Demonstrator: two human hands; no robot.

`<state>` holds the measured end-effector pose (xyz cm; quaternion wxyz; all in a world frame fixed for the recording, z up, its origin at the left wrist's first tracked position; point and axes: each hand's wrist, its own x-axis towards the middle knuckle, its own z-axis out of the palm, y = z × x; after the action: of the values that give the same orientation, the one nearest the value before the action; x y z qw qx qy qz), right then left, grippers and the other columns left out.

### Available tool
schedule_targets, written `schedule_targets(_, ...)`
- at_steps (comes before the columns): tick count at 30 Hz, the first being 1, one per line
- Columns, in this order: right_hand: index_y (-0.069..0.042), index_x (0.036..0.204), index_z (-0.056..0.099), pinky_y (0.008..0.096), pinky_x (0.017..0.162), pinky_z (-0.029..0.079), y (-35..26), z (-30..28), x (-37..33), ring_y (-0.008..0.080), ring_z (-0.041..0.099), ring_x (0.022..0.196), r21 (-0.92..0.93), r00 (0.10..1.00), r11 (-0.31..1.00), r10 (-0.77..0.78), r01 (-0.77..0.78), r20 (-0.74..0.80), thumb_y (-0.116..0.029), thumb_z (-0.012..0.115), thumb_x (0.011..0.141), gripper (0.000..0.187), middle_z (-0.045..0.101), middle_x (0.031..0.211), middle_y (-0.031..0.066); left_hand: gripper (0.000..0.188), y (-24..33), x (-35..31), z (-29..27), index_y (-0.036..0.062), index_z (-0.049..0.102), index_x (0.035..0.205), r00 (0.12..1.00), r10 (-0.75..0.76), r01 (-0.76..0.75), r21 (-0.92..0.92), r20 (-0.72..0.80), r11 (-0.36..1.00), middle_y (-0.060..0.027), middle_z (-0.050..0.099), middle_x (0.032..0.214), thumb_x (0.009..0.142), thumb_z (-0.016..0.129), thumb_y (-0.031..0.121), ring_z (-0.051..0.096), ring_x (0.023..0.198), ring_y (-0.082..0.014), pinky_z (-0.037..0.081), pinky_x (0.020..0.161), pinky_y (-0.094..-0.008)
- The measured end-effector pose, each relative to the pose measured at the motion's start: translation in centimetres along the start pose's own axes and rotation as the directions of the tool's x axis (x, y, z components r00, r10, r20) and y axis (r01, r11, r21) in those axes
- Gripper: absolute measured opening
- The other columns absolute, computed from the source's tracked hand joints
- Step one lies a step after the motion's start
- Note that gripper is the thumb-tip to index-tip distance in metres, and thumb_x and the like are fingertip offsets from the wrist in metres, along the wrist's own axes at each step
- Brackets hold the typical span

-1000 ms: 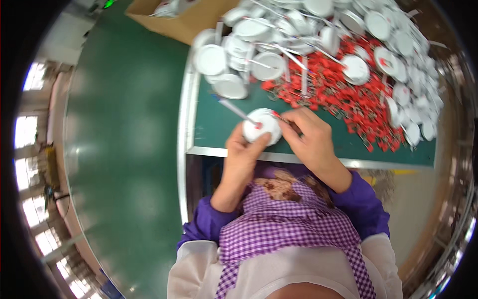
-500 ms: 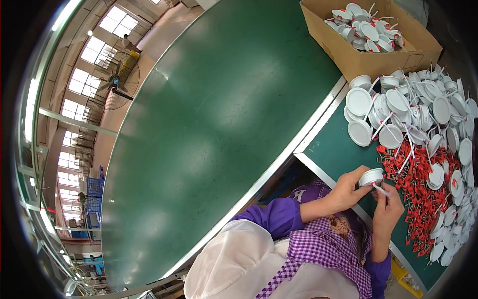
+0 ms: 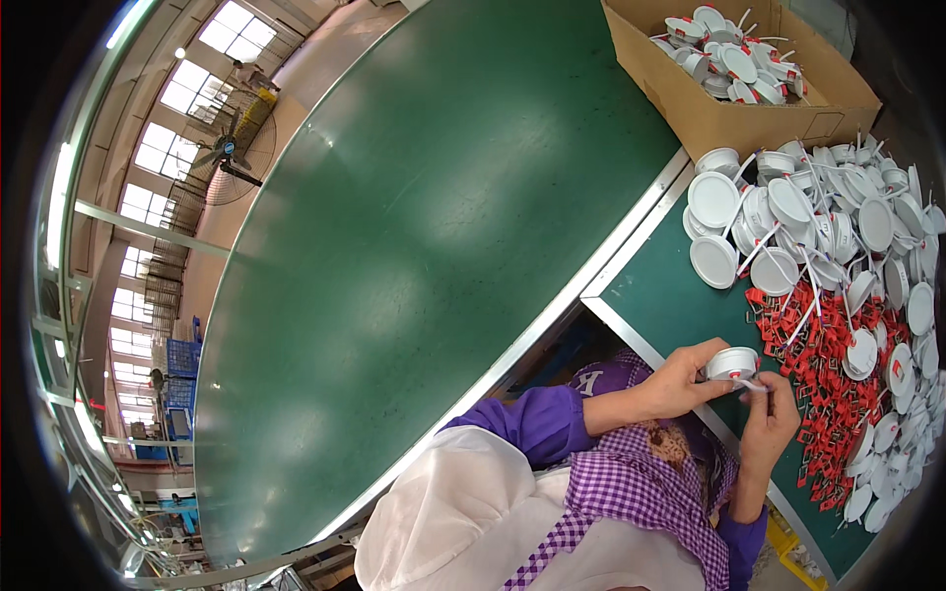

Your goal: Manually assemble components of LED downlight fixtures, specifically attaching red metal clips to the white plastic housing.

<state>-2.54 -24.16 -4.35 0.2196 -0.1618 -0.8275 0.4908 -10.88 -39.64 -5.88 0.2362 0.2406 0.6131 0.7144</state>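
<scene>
A small white round case is gripped at its edge by the thumb and fingers of my left hand, over the near corner of the green side table. From its underside comes a short white cord or strip, pinched between the fingertips of my right hand. A small red spot shows on the case's side. Right beside my right hand lies a heap of small red parts with metal loops. Behind and around it spread many similar white round cases with white strips.
A cardboard box holding more white cases stands at the far right. The large green table stretches left, with a pale metal edge beside the side table. A yellow crate is below. A fan stands beyond the table.
The case has tilted and dropped slightly between my hands, so its side shows more. My right fingers have moved in closer under it, with the strip now nearly level.
</scene>
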Motion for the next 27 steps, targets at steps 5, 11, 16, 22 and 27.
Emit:
schedule_targets(5,0.001,0.092,0.06,0.0252,0.066,0.047,1.2,0.2,-0.6,0.0118,0.058,0.074,-0.059,0.997,0.995,-0.075,0.076,0.013,0.002,0.062,0.088,0.004,0.061,0.086,0.0074,0.026,-0.1,-0.3,0.0,0.0011,0.055,0.114,0.995,-0.072,0.073,-0.018,0.066,0.997,-0.003,0.059,0.098,0.09,0.064,0.004,0.055,0.093,-0.0079,0.048,0.08,-0.0255)
schedule_targets(11,0.002,0.116,0.055,0.0273,0.083,0.048,0.2,0.5,-0.7,0.0139,0.059,0.091,0.418,0.995,0.905,0.097,-0.085,-0.006,0.0,0.063,0.09,0.028,0.062,0.107,0.0086,0.025,0.6,-0.7,-0.1,0.0016,0.055,0.114,0.987,-0.096,0.126,-0.244,0.132,0.962,-0.0013,0.058,0.099,0.091,0.065,0.004,0.054,0.094,-0.0057,0.048,0.077,-0.0228)
schedule_targets(16,0.004,0.134,0.048,0.0278,0.091,0.045,-0.2,-1.7,-0.2,0.0149,0.059,0.103,0.347,0.95,0.906,0.148,-0.241,0.273,-0.005,0.065,0.09,0.048,0.061,0.119,0.0122,0.028,0.7,-0.4,0.6,0.0023,0.056,0.114,0.992,-0.074,0.095,-0.222,0.099,0.97,-0.0006,0.058,0.1,0.089,0.069,0.007,0.054,0.094,-0.0064,0.047,0.078,-0.0234)
schedule_targets(22,0.003,0.133,0.049,0.0285,0.094,0.045,-1.0,-2.3,0.1,0.0153,0.059,0.106,0.358,0.963,0.904,0.162,-0.232,0.216,-0.005,0.065,0.09,0.047,0.062,0.119,0.012,0.026,1.6,-0.2,1.1,0.0019,0.059,0.111,0.998,0.005,0.008,-0.2,0.065,0.98,-0.0006,0.059,0.098,0.087,0.07,0.005,0.055,0.093,-0.0068,0.046,0.079,-0.023)
schedule_targets(27,0.004,0.126,0.054,0.0269,0.09,0.047,-1.6,-2.8,0.3,0.014,0.06,0.101,0.287,0.935,0.912,0.209,-0.292,0.286,-0.005,0.066,0.089,0.04,0.063,0.111,0.0095,0.025,2.4,-0.7,0.5,0.0019,0.059,0.11,0.992,-0.037,0.06,-0.204,0.117,0.977,-0.0012,0.06,0.096,0.087,0.07,0.006,0.056,0.088,-0.0075,0.047,0.076,-0.0235)
